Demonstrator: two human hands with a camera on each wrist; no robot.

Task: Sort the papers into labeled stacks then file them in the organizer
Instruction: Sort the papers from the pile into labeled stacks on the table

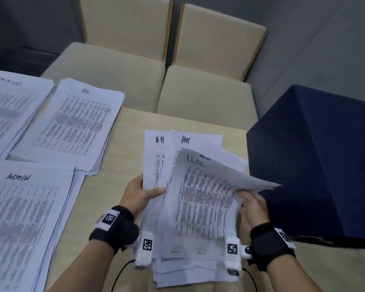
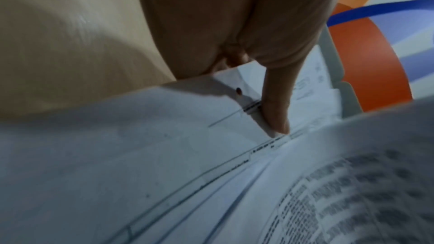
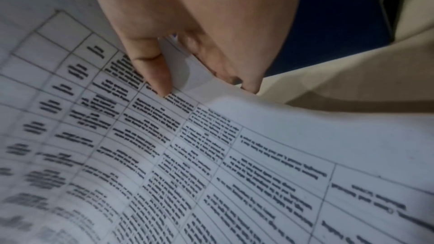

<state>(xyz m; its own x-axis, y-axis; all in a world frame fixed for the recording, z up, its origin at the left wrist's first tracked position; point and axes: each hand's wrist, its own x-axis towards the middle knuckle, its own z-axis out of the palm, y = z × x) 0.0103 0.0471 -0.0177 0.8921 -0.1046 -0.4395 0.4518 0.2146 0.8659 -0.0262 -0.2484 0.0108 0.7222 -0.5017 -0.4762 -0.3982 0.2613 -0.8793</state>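
Both hands hold a fanned bundle of printed sheets (image 1: 190, 207) above the table, several marked "HR" at the top. My left hand (image 1: 142, 194) grips the bundle's left edge, thumb (image 2: 274, 108) lying across the front page (image 2: 164, 155). My right hand (image 1: 251, 204) pinches the right edge of the top sheet (image 3: 234, 155), which curls up and bends toward the right; its thumb (image 3: 155, 73) presses on the printed table. Sorted stacks lie at the left: one labelled "HR" (image 1: 72, 125), one "ADMIN" (image 1: 23, 224), and a third (image 1: 6, 110) with a blurred label.
The light wooden table (image 1: 131, 127) carries the stacks. A dark blue box-like object (image 1: 316, 165) stands at the right, close to my right hand. Two beige chairs (image 1: 202, 95) sit beyond the table's far edge. An orange and blue patterned surface (image 2: 366, 53) shows behind the left-hand papers.
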